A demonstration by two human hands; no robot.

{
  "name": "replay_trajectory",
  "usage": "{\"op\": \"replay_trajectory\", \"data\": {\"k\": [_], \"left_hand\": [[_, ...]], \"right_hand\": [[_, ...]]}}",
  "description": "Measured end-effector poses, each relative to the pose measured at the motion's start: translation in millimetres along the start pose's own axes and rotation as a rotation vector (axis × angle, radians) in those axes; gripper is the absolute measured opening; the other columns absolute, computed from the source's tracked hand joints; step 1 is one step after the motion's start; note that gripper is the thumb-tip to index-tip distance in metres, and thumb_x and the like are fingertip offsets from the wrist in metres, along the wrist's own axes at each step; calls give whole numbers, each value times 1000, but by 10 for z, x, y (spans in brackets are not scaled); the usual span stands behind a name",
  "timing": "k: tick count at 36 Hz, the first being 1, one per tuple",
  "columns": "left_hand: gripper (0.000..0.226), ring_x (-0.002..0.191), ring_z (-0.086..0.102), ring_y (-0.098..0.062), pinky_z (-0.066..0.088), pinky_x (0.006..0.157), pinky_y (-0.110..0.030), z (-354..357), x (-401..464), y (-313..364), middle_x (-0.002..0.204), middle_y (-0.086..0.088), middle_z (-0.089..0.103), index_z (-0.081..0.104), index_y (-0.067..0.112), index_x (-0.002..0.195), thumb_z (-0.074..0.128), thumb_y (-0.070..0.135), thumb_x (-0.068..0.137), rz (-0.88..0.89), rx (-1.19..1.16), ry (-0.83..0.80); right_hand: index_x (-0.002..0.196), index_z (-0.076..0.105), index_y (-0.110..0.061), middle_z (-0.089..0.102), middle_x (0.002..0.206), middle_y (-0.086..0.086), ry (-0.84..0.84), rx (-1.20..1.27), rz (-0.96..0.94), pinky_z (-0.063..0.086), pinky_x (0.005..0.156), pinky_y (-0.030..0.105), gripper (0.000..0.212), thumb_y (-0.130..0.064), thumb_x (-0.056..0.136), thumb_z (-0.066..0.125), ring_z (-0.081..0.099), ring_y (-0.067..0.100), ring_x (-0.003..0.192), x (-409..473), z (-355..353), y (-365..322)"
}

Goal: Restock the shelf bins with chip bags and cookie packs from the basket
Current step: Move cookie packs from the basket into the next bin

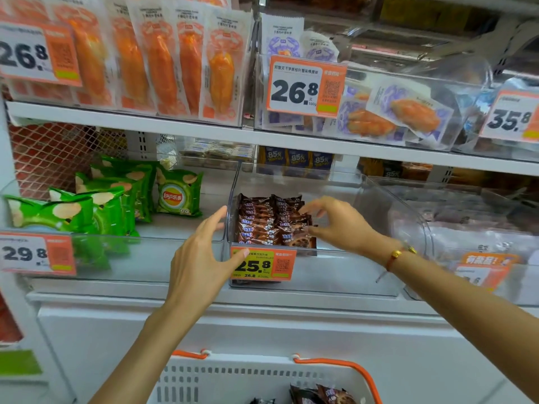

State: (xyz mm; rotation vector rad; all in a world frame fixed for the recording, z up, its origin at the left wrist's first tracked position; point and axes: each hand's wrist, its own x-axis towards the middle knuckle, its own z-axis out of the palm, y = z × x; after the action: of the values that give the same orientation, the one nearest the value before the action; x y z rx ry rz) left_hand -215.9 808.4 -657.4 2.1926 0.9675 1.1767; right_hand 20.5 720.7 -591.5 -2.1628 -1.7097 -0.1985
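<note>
Brown cookie packs point(271, 221) stand in rows at the left end of a clear shelf bin point(364, 199). My right hand point(338, 223) reaches into the bin from the right, and its thumb and fingers pinch a front cookie pack point(302, 242). At the bin's front left corner my left hand point(201, 258) is spread, its fingers along the left wall and its thumb on the yellow price tag point(262, 265). Green chip bags point(102, 205) fill the bin to the left. The white basket point(233, 377) with orange handles sits below and holds more cookie packs point(323, 395).
The upper shelf point(175, 126) carries orange snack packs point(163, 62) and purple-printed packs point(393, 115) in clear bins. Another clear bin point(481, 223) stands to the right. Orange price tags hang on the bin fronts. The right part of the cookie bin holds nothing.
</note>
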Motion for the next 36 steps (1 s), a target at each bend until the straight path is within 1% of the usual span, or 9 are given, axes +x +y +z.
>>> {"op": "replay_trajectory", "data": {"k": [4, 10, 14, 17, 22, 26, 31, 34, 36], "left_hand": [[80, 122, 49, -9, 40, 86, -24, 13, -161, 103, 137, 13, 50, 40, 32, 141, 82, 29, 73, 54, -37, 52], [54, 108, 54, -8, 46, 82, -30, 118, -581, 180, 119, 15, 55, 53, 35, 125, 77, 23, 78, 46, -104, 70], [42, 97, 55, -5, 48, 77, -30, 289, -917, 93, 107, 18, 57, 53, 44, 117, 70, 24, 85, -64, -134, -93], [38, 99, 59, -10, 50, 83, -33, 480, -1145, -77, 105, 15, 59, 52, 44, 115, 66, 22, 88, -190, -152, -234], [37, 89, 56, -7, 39, 60, -8, 735, -1566, -371, 116, 15, 53, 50, 35, 127, 59, 22, 94, -266, 52, -587], [44, 117, 54, -13, 43, 100, -29, 855, -1898, -659, 142, 6, 47, 48, 30, 136, 60, 31, 93, -242, 207, -915], [50, 134, 39, -19, 32, 110, -35, 943, -2226, -872, 148, 1, 42, 50, 27, 137, 55, 48, 93, -152, 284, -1214], [39, 137, 31, -23, 24, 113, -40, 1005, -2320, -813, 148, -1, 40, 58, 34, 128, 44, 52, 96, -112, 302, -1185], [38, 138, 28, -21, 20, 114, -40, 1049, -2336, -716, 148, 2, 39, 62, 33, 123, 42, 52, 96, -91, 258, -1165]], "right_hand": [[106, 67, -30, 58, 96, -19, 104, 68, -108, 47, 74, 22, 24, -24, 83, 71, 53, 1, 84, -590, -23, -118], [99, 68, -34, 60, 92, -19, -154, 119, -93, 47, 70, 19, 16, -28, 85, 69, 55, 3, 81, -1209, 211, -167], [96, 69, -30, 60, 83, -17, -294, 154, -2, 51, 69, 28, 11, -26, 86, 65, 60, 7, 75, -1429, 643, -118], [105, 67, -27, 64, 94, -11, -452, 77, 45, 45, 75, 23, 17, -25, 90, 59, 62, 13, 88, -1623, 1017, -107], [101, 68, -27, 68, 107, -3, -588, 33, 138, 46, 80, 28, 24, -16, 86, 53, 62, 19, 100, -1934, 1468, -98], [113, 61, -18, 61, 119, 5, -748, -61, 96, 45, 91, 31, 25, -23, 89, 56, 55, 24, 111, -2131, 1595, -149], [131, 55, -23, 51, 128, 6, -1100, -233, 0, 39, 101, 41, 49, -47, 89, 58, 33, 27, 125, -2196, 1619, -183], [132, 52, -3, 54, 114, 19, -1189, -391, -100, 38, 105, 41, 47, -28, 93, 61, 38, 27, 126, -2121, 1393, -248], [143, 34, 1, 49, 131, 21, -1302, -411, -61, 36, 105, 43, 60, -22, 94, 60, 40, 27, 130, -2047, 1242, -249]]}}
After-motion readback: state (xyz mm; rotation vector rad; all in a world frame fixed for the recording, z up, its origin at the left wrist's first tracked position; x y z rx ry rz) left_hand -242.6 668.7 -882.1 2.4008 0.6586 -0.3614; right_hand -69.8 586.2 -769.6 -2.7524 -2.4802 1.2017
